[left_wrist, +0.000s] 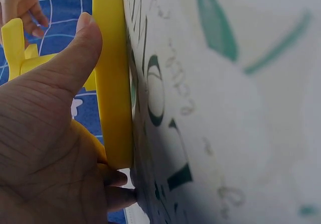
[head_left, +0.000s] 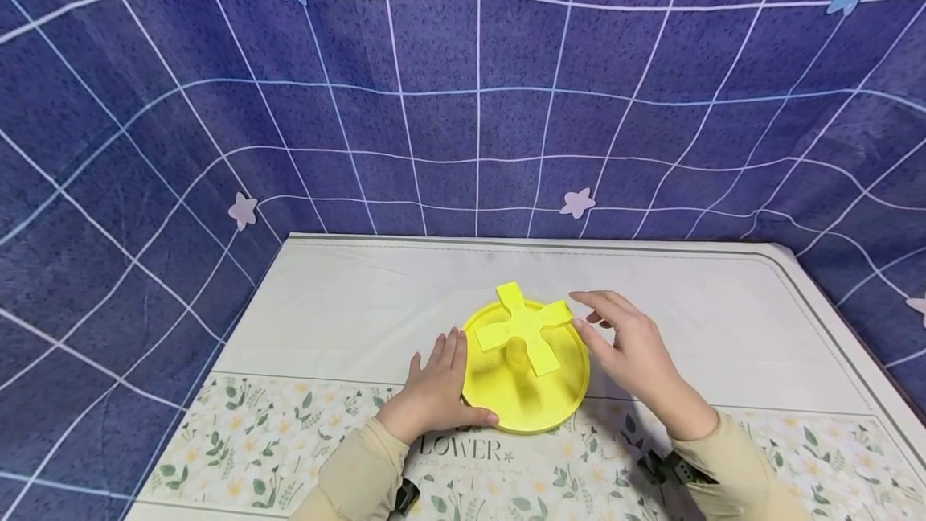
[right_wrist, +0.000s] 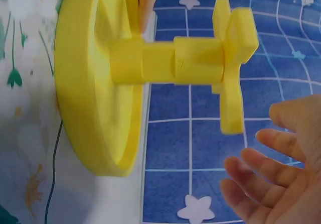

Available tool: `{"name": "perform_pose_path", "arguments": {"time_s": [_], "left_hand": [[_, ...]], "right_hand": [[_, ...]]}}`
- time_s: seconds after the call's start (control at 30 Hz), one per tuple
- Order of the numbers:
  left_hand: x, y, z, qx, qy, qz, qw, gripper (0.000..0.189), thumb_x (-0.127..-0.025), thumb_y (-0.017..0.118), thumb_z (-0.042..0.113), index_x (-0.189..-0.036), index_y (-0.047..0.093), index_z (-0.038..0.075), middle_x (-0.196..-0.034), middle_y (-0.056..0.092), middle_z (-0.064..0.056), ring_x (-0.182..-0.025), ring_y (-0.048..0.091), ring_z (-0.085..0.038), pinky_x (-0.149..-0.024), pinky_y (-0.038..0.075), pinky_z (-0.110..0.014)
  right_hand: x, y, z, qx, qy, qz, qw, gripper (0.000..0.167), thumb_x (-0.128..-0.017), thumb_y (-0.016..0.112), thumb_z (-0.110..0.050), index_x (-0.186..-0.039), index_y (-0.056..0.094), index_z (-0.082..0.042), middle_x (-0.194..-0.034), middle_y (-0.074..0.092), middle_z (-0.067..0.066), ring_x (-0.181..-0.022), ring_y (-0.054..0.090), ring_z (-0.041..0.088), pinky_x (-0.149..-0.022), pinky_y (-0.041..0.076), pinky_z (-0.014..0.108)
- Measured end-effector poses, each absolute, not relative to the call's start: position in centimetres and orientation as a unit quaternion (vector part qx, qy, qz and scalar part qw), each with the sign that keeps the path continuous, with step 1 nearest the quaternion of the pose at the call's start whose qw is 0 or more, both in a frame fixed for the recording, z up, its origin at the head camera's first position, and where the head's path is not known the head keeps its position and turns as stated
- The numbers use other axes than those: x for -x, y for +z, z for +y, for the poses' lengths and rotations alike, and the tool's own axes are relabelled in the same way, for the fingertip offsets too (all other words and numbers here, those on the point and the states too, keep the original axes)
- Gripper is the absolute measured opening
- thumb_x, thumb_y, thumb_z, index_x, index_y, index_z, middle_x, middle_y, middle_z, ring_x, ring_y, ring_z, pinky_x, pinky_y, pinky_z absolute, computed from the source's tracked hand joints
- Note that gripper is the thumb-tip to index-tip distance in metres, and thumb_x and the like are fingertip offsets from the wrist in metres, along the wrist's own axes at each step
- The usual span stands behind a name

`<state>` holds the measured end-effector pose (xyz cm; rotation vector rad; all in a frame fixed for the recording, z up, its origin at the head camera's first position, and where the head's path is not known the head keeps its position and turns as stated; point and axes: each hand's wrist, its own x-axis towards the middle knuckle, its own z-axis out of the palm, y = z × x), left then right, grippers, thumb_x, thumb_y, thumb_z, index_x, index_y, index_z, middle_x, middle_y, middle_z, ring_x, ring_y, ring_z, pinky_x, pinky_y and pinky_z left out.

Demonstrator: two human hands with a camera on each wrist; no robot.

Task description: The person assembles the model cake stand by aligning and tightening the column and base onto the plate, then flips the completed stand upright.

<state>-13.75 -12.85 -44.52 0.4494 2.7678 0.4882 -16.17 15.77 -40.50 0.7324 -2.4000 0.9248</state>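
A yellow round base [head_left: 494,399] with a raised rim sits on the table mat. From its middle rises a yellow stepped post [right_wrist: 158,63], topped by a flat four-armed yellow cross [head_left: 524,326]. My left hand [head_left: 436,392] holds the base at its left side, the thumb along the near rim and the fingers spread beside the edge. In the left wrist view, the left thumb [left_wrist: 75,53] lies against the rim. My right hand [head_left: 637,348] hovers just right of one cross arm, its fingers loosely bent and holding nothing. In the right wrist view, a gap separates them from the cross.
The table mat [head_left: 362,312] is white with a floral band and lettering along the near side. A dark blue curtain [head_left: 441,123] with grid lines and stars hangs behind the table and at both sides.
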Motion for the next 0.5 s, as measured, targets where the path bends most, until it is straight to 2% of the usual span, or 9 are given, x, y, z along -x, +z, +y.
{"name": "perform_pose_path", "arguments": {"time_s": [0.07, 0.17, 0.33, 0.5], "left_hand": [[13.73, -44.53, -12.85, -0.155, 0.172, 0.961, 0.149, 0.132, -0.070, 0.068, 0.075, -0.154, 0.005, -0.003, -0.161, 0.002, -0.021, -0.148, 0.005, -0.037, -0.111, 0.009, -0.065], [13.70, -44.60, -12.82, -0.156, 0.174, 0.961, 0.151, 0.132, -0.069, 0.068, 0.075, -0.154, 0.005, -0.003, -0.161, 0.002, -0.021, -0.147, 0.004, -0.037, -0.111, 0.009, -0.065], [13.65, -44.63, -12.79, -0.157, 0.177, 0.960, 0.151, 0.132, -0.069, 0.069, 0.074, -0.154, 0.005, -0.003, -0.161, 0.002, -0.021, -0.147, 0.005, -0.038, -0.111, 0.009, -0.066], [13.77, -44.56, -12.88, -0.156, 0.173, 0.961, 0.148, 0.132, -0.069, 0.069, 0.075, -0.154, 0.005, -0.004, -0.161, 0.003, -0.021, -0.147, 0.005, -0.037, -0.111, 0.009, -0.065]], "right_hand": [[16.64, -40.69, 15.83, -0.271, 0.339, -0.879, 0.197, 0.038, -0.093, 0.066, -0.009, -0.131, 0.061, -0.007, -0.119, 0.065, 0.010, -0.088, 0.065, 0.019, -0.071, 0.055, 0.039], [17.07, -40.98, 15.83, -0.272, 0.348, -0.884, 0.153, 0.039, -0.097, 0.061, -0.009, -0.135, 0.056, -0.003, -0.120, 0.065, 0.013, -0.092, 0.066, 0.021, -0.073, 0.056, 0.038], [17.28, -41.25, 15.76, -0.254, 0.364, -0.889, 0.117, 0.035, -0.096, 0.060, -0.006, -0.130, 0.060, 0.000, -0.114, 0.067, 0.013, -0.091, 0.066, 0.021, -0.074, 0.055, 0.035], [17.07, -41.49, 15.93, -0.248, 0.381, -0.884, 0.112, 0.028, -0.096, 0.062, -0.008, -0.123, 0.064, -0.003, -0.109, 0.069, 0.007, -0.089, 0.066, 0.018, -0.074, 0.055, 0.033]]}}
